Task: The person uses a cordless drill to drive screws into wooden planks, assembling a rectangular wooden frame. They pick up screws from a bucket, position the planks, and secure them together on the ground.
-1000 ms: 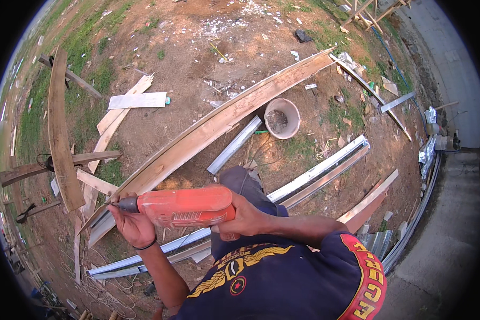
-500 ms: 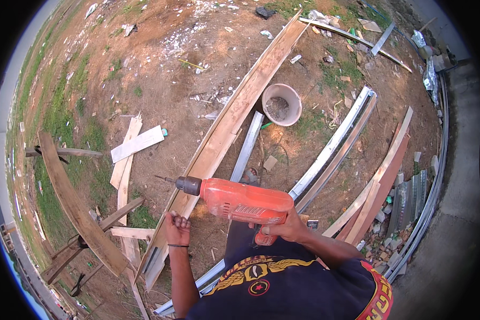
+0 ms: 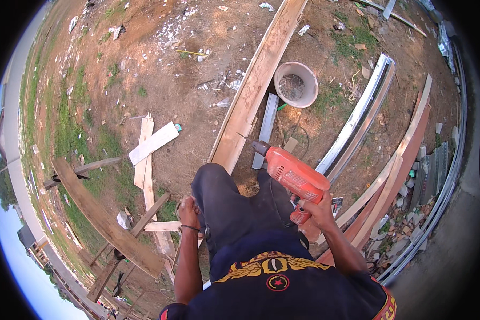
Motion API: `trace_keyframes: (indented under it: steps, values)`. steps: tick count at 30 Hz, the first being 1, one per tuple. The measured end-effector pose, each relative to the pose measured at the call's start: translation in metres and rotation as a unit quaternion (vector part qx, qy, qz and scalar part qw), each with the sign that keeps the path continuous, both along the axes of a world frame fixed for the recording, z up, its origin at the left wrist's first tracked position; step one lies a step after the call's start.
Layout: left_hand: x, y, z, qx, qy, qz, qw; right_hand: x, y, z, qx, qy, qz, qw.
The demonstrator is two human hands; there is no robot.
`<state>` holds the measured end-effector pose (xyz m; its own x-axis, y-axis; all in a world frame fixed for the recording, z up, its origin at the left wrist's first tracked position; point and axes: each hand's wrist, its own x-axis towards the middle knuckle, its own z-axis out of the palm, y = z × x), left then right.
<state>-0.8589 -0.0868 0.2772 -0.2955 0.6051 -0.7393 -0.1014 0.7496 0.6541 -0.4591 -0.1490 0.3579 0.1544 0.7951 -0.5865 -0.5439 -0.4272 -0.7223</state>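
Observation:
My right hand [image 3: 320, 212] is wrapped around the handle of a red power drill [image 3: 300, 173]. A thin bit sticks out of the drill's black chuck and points forward and left, over the edge of a long wooden board [image 3: 260, 74]. That board runs away from my knees toward the far side, with a raised strip along its left edge. Beside my left thigh, my left hand [image 3: 188, 212] is closed, fingers curled in; whether something small is inside is hidden. A dark band circles the left wrist. My knee hides the board's near end.
A pinkish bucket [image 3: 297, 85] with grey residue stands right of the board, near a metal strip [image 3: 265, 128]. Metal channels [image 3: 357, 114] and planks [image 3: 394, 170] lie to the right. On the left are a raised plank [image 3: 98, 213] and short boards [image 3: 153, 144]. Rubble [image 3: 400, 234] borders the wall.
The drill has moved right and turned its bit more forward. My left hand has left the board and come beside my thigh. My bent legs now show over the board's near end.

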Motion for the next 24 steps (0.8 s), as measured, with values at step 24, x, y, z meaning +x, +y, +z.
trace_keyframes:
  steps: [24]
  values:
    - [-0.093, 0.407, -0.205, -0.182, 0.033, -0.365, 0.912, -0.187, 0.111, -0.031, -0.213, -0.096, -0.328, 0.915]
